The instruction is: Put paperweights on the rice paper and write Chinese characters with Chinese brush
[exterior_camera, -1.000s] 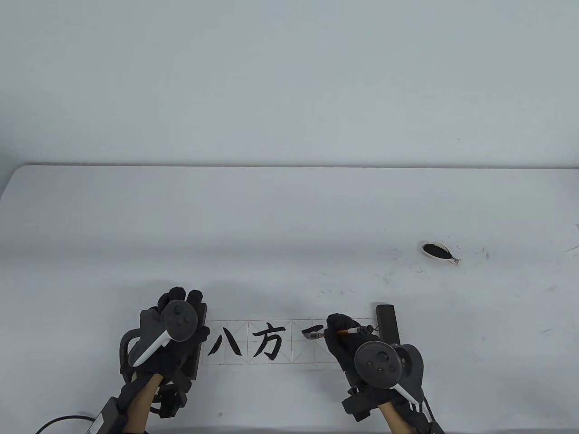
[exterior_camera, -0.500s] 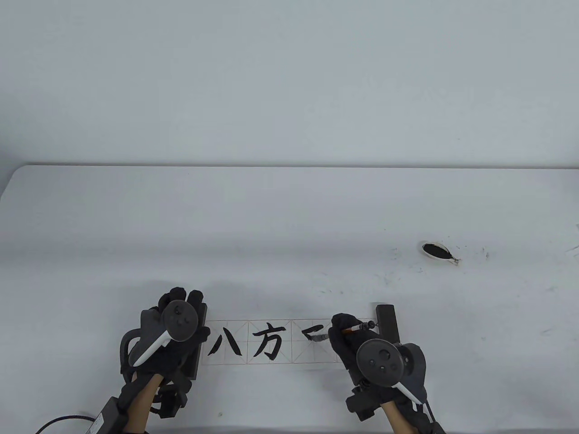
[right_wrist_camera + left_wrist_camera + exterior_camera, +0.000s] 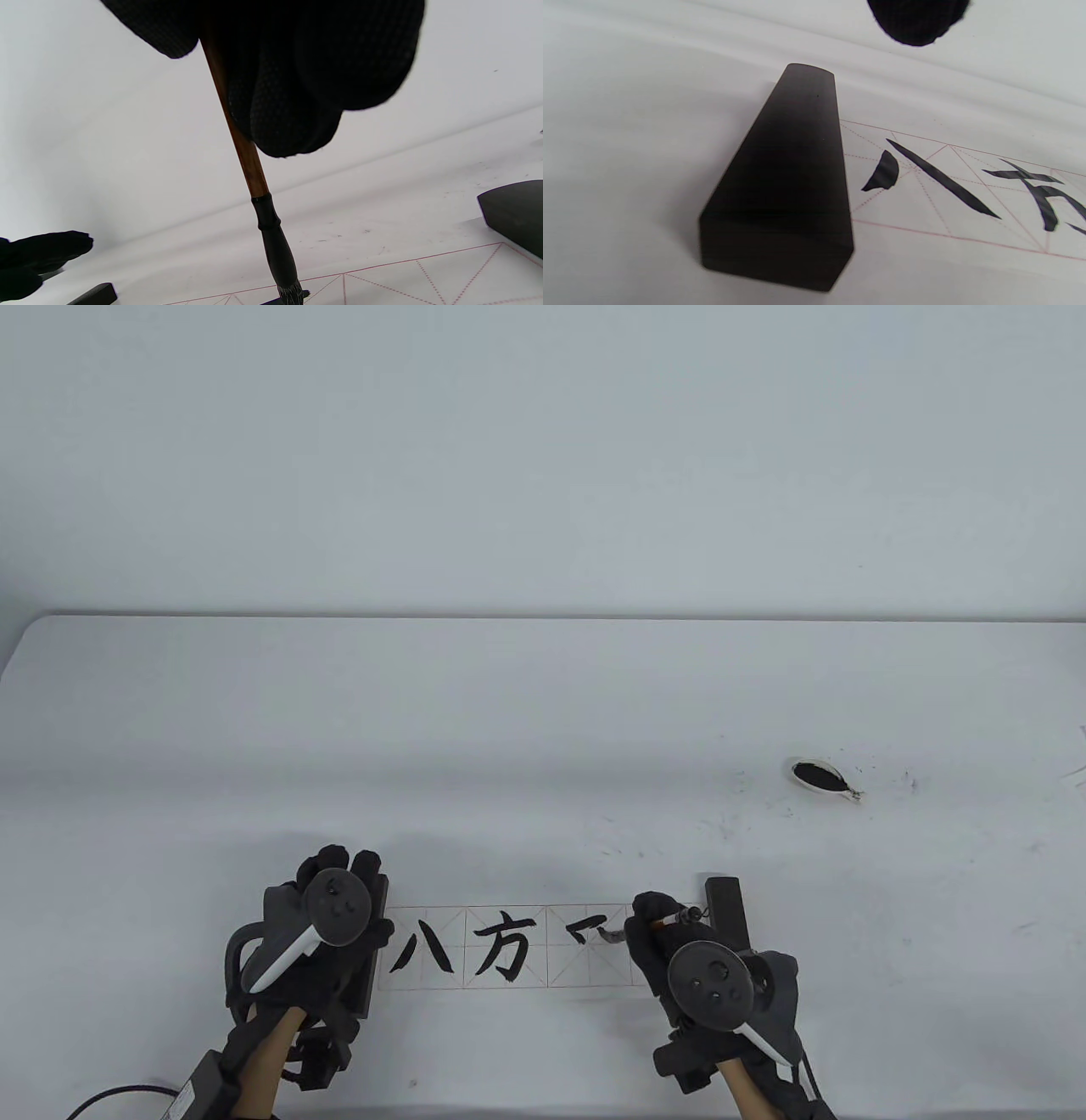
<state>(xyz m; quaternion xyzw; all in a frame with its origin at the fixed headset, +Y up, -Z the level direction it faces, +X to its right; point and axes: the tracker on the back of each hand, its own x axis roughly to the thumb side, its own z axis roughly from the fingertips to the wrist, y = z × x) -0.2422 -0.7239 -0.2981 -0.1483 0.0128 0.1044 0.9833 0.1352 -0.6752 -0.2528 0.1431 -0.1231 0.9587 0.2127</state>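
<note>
A strip of rice paper (image 3: 509, 948) lies lengthwise across the near desk (image 3: 543, 712), a dark paperweight at each end, with the right hand (image 3: 679, 942) nearest its third square. That hand's fingers curl round a brown-shafted brush (image 3: 250, 169), its tip touching the paper beside the right paperweight (image 3: 728, 909). The left hand (image 3: 327, 933) rests on the left paperweight (image 3: 789, 182), its fingers' set unclear.

Your right hand (image 3: 297, 76) hangs in from the top, its gloved fingers (image 3: 288, 123) curled round the brown shaft of the brush (image 3: 254, 169). The brush slants down to its black ferrule, and its tip touches the red-gridded rice paper (image 3: 424, 275) on the white surface (image 3: 127, 169). A dark paperweight (image 3: 515, 212) lies on the paper's right end; your left hand (image 3: 38, 258) shows low at the left.
</note>
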